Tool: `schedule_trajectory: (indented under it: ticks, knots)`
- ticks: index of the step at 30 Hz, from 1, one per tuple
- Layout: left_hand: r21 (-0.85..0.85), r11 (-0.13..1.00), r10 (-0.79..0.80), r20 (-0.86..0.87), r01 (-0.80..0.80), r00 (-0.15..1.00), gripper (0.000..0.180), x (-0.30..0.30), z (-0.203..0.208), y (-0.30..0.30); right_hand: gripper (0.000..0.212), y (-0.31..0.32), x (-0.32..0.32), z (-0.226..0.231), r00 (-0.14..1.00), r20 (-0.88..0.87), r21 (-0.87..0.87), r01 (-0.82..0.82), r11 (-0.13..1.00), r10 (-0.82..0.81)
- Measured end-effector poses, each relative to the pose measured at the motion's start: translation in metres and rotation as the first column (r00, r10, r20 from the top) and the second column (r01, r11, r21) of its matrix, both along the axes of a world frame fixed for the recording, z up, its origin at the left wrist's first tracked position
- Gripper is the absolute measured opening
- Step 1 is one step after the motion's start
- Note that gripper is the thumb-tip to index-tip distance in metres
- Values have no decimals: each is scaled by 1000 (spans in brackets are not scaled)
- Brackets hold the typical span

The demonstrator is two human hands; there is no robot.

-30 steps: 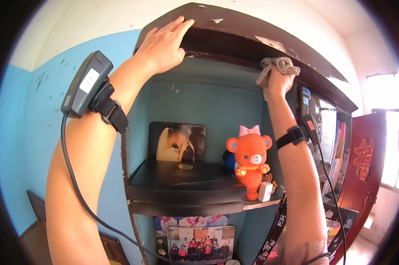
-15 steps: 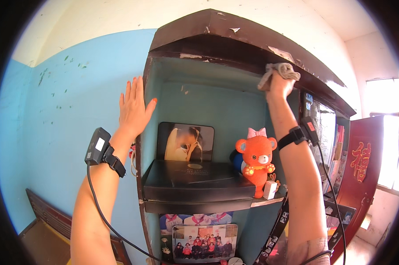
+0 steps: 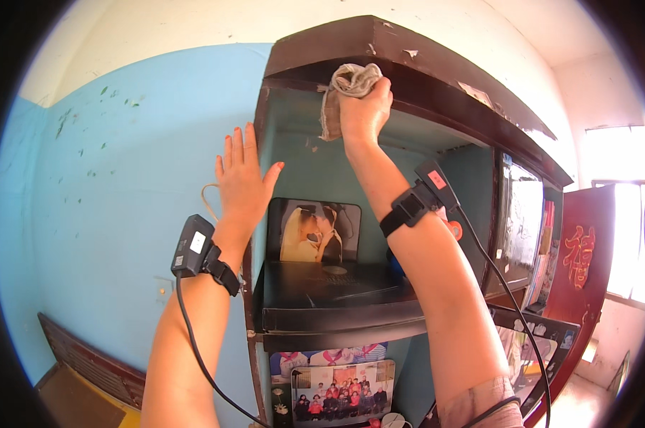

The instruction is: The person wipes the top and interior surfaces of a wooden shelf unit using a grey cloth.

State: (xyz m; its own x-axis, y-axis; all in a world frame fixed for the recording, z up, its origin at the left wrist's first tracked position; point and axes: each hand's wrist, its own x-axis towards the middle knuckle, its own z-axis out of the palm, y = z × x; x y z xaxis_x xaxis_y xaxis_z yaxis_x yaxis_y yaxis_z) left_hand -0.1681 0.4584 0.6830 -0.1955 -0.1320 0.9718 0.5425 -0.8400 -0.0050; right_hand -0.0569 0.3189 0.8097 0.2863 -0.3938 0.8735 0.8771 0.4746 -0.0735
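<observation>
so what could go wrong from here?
Cloth could slip from the right hand and drop toward the black box below. Right forearm mostly hides an orange object, so it might get knocked unseen. Chipped cabinet top board could snag the cloth.

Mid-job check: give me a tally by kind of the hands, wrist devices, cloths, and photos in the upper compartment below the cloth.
Hands: 2 (left hand, right hand)
Wrist devices: 2
Cloth: 1
Photo: 1
Total: 6
</observation>
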Motion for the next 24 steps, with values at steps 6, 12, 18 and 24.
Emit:
schedule_trajectory:
  ticks: [6,12,18,24]
  knots:
    - [11,1000,-18,-32,18,999,84,8,3,2,55,-4,61,20,968,75,113,-247,962,240]
    - [-3,1000,3,-40,-3,999,86,-8,0,5,41,-82,109,6,913,26,203,-404,892,408]
    - [-2,1000,-6,-37,6,999,87,3,4,-1,45,-151,218,33,913,-130,324,-330,887,387]
    - [-18,1000,15,-41,-16,999,88,-1,2,5,24,-101,118,20,936,132,254,-351,901,327]
